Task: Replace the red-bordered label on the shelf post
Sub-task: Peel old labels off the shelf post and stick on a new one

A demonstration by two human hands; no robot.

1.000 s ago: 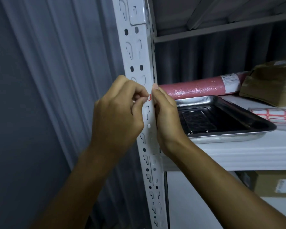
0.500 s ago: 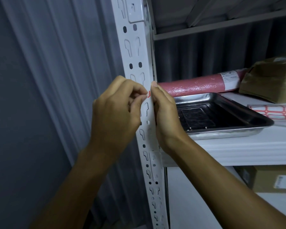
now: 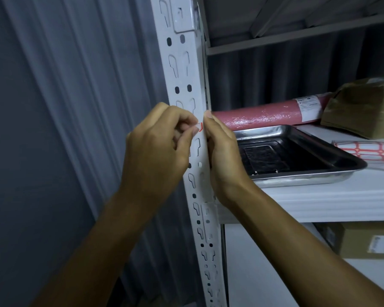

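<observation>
A white slotted shelf post (image 3: 184, 69) runs down the middle of the view. A small red-bordered label (image 3: 200, 126) sits on its front face; only a red corner shows between my hands. My left hand (image 3: 157, 147) pinches the label's left edge with thumb and forefinger. My right hand (image 3: 220, 156) wraps the post's right edge, its thumb pressed against the post just right of the label. A sheet of red-bordered labels (image 3: 368, 150) lies on the white shelf (image 3: 319, 200) at the right.
A steel tray (image 3: 302, 173) sits on the shelf close to my right hand. Behind it lie a pink roll (image 3: 264, 116) and a brown paper package (image 3: 364, 111). A cardboard box (image 3: 364, 240) stands on the shelf below. A grey curtain (image 3: 75, 107) hangs left of the post.
Both hands stay at the same spot on the post. A little more of the label's red corner shows between the fingers. The camera has shifted slightly.
</observation>
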